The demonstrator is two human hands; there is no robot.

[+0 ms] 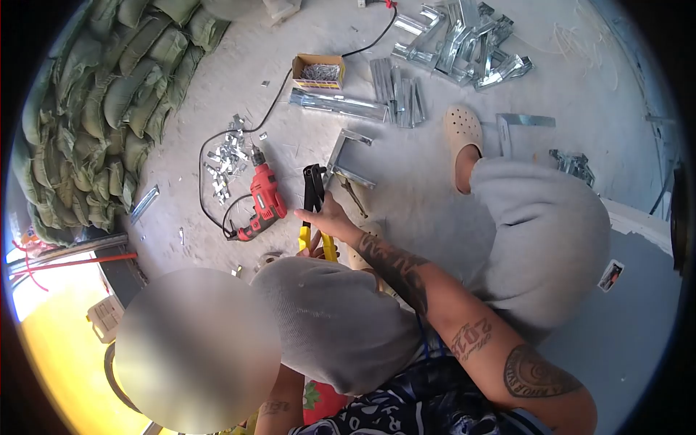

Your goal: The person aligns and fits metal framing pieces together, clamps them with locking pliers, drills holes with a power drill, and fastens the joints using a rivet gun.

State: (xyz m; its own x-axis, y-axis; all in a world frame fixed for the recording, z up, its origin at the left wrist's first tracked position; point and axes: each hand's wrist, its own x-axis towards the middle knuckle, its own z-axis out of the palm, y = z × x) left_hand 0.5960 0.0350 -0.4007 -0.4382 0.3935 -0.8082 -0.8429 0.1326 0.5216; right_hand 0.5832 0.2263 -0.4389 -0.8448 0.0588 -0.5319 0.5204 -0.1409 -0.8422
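A hand riveter (313, 190) with a black head and yellow handles stands between my knees, its head beside a U-shaped metal frame (336, 156). My left hand (312, 251), mostly hidden behind my knee, is closed around the yellow handles. My right hand (330, 219) lies across the riveter, thumb pointing left; its fingers are partly hidden and reach close to the frame's lower corner. Under the frame shows a brass-coloured tool (354, 197), possibly a clamp. Left of the riveter, a red corded drill (265, 197) lies on the floor.
Small metal clips (226, 159) lie scattered near the drill. Beyond are an open box of rivets or nails (320, 72), metal channels (341, 105) and a heap of metal brackets (464, 43). Stacked green sacks (119, 94) line the left. A power cord (274, 109) crosses the floor. A blurred person is close at lower left.
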